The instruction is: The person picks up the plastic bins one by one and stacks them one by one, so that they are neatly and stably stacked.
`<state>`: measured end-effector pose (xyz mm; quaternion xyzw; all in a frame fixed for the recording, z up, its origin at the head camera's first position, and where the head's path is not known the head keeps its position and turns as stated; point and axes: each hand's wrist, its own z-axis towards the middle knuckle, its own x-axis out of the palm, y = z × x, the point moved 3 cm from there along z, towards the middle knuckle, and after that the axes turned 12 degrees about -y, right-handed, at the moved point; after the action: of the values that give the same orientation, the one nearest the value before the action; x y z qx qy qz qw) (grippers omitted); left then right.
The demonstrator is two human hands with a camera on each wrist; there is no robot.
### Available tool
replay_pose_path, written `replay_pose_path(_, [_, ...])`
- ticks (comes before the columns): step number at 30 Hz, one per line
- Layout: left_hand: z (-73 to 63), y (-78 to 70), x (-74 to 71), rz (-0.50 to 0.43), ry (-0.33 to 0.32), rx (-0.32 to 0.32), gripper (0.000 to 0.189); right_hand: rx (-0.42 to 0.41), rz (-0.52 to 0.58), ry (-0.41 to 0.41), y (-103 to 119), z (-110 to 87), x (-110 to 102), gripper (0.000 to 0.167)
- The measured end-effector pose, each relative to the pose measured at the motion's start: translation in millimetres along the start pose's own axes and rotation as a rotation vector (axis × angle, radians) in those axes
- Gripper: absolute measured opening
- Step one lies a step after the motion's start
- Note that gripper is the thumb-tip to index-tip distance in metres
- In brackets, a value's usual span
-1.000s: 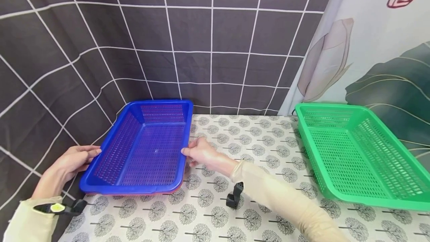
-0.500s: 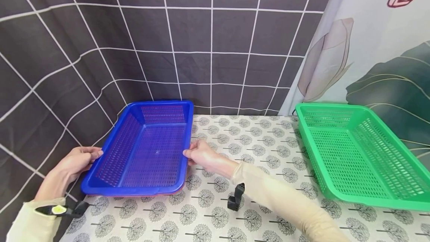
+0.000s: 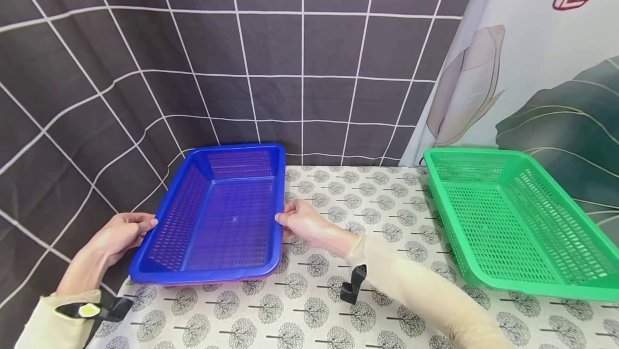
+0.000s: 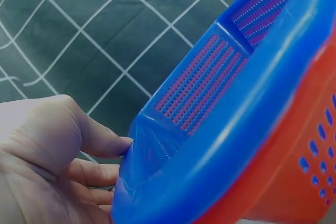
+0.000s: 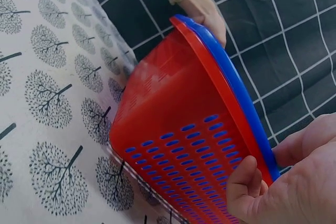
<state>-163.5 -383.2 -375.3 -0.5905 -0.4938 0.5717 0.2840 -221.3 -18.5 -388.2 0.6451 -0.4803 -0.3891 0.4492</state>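
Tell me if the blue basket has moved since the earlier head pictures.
Yes: the blue basket has moved right in the head view, nearer the green basket, reaching over more of the patterned tablecloth on that side.

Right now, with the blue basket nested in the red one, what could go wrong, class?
The red basket might slip: the left hand grips the blue basket, but whether it also has the red rim is unclear.

The pair could tip if one side rises sooner, since the right hand holds the opposite rim.

The left side could snag the dark gridded cloth, which hangs close beside the left hand.
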Motion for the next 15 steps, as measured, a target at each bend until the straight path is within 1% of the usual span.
replay_pose_path(3, [-0.1,-3.9,6.4,-0.012,0.024,0.013,0.03,-0.003,0.001,-0.01,0.5,-1.5,-7.1,0.012])
replay_pose_path(8, [-2.0,-9.5,17.4,-0.034,0.049,0.034,0.021,-0.019,-0.016,-0.029,1.4,-4.7,-19.4,0.016])
replay_pose_path(11, [-4.0,-12.9,24.5,-0.042,0.062,0.033,0.017,-0.023,-0.023,-0.032,0.6,-6.4,-27.8,0.016])
replay_pose_path(15, [-6.6,-18.0,34.7,-0.04,0.075,0.029,0.019,-0.036,-0.021,-0.039,-1.1,-8.8,-40.5,0.015])
